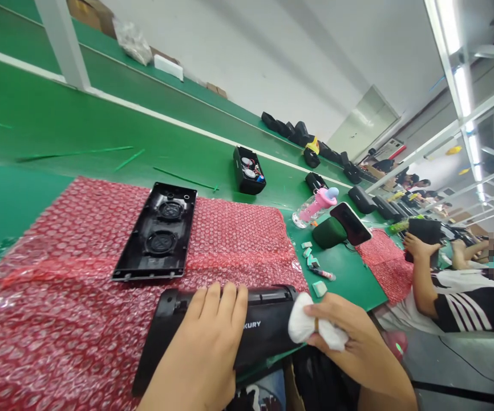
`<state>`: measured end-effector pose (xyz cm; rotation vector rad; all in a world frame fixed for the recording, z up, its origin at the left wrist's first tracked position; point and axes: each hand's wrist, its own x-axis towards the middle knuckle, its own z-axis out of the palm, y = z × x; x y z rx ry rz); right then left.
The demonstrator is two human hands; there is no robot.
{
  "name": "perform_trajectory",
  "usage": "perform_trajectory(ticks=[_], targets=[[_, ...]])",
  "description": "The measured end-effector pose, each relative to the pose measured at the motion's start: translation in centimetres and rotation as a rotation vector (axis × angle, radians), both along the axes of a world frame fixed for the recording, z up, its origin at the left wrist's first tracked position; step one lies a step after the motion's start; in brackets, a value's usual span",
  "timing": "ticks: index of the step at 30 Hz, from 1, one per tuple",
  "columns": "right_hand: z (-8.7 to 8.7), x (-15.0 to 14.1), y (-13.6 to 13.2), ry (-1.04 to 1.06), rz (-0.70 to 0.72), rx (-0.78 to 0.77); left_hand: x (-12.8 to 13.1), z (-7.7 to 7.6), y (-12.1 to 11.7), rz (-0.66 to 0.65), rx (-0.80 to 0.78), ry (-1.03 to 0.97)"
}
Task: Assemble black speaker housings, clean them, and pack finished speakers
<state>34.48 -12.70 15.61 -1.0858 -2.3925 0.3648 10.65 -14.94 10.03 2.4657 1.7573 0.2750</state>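
A black speaker housing (pixel 268 328) with white lettering lies along the near edge of the bubble wrap. My left hand (pixel 208 342) grips it, fingers laid together over its top edge and thumb out of sight. Pinched in my right hand (pixel 345 325) is a bunched white cloth (pixel 300 328), which touches the housing's right end. Beyond my left hand, a black panel (pixel 157 242) with two round speaker openings rests on the red bubble wrap (pixel 88 245).
An open black housing (pixel 250 171) with wires inside stands on the green belt (pixel 144 131). To the right are a pink-topped bottle (pixel 315 205), a phone (pixel 350 224) on a dark green block (pixel 329 233), and small eraser-like pieces (pixel 319 289). A co-worker (pixel 456 302) sits beyond, handling a black item.
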Motion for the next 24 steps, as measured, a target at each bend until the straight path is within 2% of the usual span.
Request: perform_trajectory(ticks=[2,5,9,12,16,19,24], targets=[[0.0,-0.8,-0.5,-0.094,0.013,0.043,0.0,-0.1,0.0,-0.007,0.006,0.000],[-0.3,-1.6,-1.1,-0.205,-0.073,0.130,0.0,-0.1,0.0,-0.017,0.006,-0.002],[-0.4,-2.4,-1.3,-0.205,-0.092,0.224,-0.1,0.1,-0.1,-0.024,0.011,0.003],[-0.3,-2.9,-1.0,-0.176,-0.062,0.196,-0.1,-0.3,-0.1,-0.017,0.027,-0.011],[-0.7,-3.6,-0.6,-0.237,-0.092,0.139,-0.1,-1.7,-0.2,-0.046,0.103,-0.062],[-1.4,-4.0,-0.5,-0.211,-0.091,0.181,-0.2,-2.4,-0.1,-0.058,0.133,-0.084],[-2.1,-4.2,-0.4,-0.191,-0.039,0.231,-0.3,-2.6,0.1,-0.052,0.178,-0.099]])
